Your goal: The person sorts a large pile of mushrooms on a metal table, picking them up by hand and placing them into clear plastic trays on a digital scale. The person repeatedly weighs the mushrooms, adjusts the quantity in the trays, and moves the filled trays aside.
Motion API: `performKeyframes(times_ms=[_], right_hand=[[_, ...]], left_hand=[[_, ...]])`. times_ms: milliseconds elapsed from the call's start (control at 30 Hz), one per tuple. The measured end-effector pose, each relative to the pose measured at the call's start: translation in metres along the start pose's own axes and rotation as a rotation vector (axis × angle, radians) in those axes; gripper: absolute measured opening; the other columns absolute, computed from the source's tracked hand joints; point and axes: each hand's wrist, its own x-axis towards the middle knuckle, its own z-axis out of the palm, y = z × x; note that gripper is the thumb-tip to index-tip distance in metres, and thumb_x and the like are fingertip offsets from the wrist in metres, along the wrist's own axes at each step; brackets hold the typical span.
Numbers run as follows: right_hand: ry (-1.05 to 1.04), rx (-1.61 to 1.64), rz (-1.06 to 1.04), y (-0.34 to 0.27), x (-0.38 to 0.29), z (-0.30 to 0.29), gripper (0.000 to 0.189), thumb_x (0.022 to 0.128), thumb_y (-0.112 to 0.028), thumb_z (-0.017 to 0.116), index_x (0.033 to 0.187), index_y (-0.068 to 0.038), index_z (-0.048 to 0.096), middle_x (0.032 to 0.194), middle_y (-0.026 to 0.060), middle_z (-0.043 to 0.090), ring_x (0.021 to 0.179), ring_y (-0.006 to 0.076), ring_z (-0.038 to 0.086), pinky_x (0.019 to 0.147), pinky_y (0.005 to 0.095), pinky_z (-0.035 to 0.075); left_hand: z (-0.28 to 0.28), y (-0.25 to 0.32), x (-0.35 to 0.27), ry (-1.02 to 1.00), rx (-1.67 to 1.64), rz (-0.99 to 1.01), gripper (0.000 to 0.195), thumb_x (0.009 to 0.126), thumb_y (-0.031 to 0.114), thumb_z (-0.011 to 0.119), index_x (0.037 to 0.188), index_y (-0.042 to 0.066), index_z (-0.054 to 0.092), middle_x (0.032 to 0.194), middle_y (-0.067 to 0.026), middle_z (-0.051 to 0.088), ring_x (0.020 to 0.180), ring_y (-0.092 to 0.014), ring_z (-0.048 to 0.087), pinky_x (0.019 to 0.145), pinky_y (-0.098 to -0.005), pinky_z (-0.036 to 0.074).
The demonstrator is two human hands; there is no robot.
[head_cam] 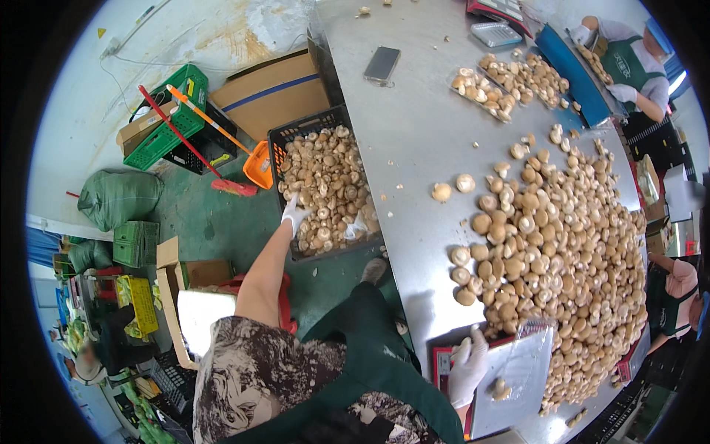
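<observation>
My left hand [294, 215], in a white glove, reaches over the near rim of a black plastic crate [283, 256] full of brown mushrooms [324, 166]. Its thumb stands apart from the fingers, which touch the mushrooms; nothing shows in its grasp. A crumpled piece of clear plastic [355, 228] lies among them. White-gloved too, my right hand [468, 369] is at the left side of a red scale [442, 363] with a metal platform [493, 419]. I see nothing held in it. On the platform lies one mushroom [501, 390], with clear plastic [537, 328] at the far edge.
A large mushroom heap [554, 244] covers the steel table's [410, 166] right side. Filled clear trays [485, 94] and a phone [382, 64] lie farther off. Co-workers [632, 66] stand opposite. An orange dustpan [258, 165], a broom [233, 187] and a cardboard box [172, 288] are on the floor.
</observation>
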Motion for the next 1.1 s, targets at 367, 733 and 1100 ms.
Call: performKeyframes(times_ms=[367,733,1100], right_hand=[[-0.114,-0.231,0.216,-0.036,0.028,0.108,0.024,0.096,-0.012,0.051,0.114,0.0,0.058,0.078,0.0093,0.058,0.056,0.0124,0.059,0.048,0.0249,0.046],[-0.338,-0.454,0.096,-0.096,0.073,0.16,0.024,0.09,-0.007,0.052,0.111,0.002,0.058,0.086,0.0201,0.061,0.077,0.0348,0.061,0.068,0.0405,0.048],[-0.143,-0.376,0.089,-0.07,0.04,0.124,0.031,0.086,-0.014,0.062,0.114,-0.003,0.055,0.084,0.0172,0.059,0.074,0.0364,0.059,0.062,0.0451,0.047]], left_hand=[[0.039,0.056,0.065,0.348,0.809,-0.191,0.102,0.073,0.015,0.078,0.146,0.045,0.015,0.157,-0.0093,-0.002,0.126,-0.038,0.039,0.087,-0.0366,0.054],[0.045,0.157,0.206,0.209,0.866,0.042,0.097,0.068,0.007,0.08,0.144,0.039,0.029,0.157,-0.0073,-0.002,0.125,-0.032,0.044,0.095,-0.0381,0.05],[0.099,0.062,0.045,-0.241,1.416,0.144,0.066,0.085,0.055,0.057,0.144,0.033,0.036,0.158,-0.006,0.0,0.144,-0.036,-0.001,0.111,-0.0603,0.011]])
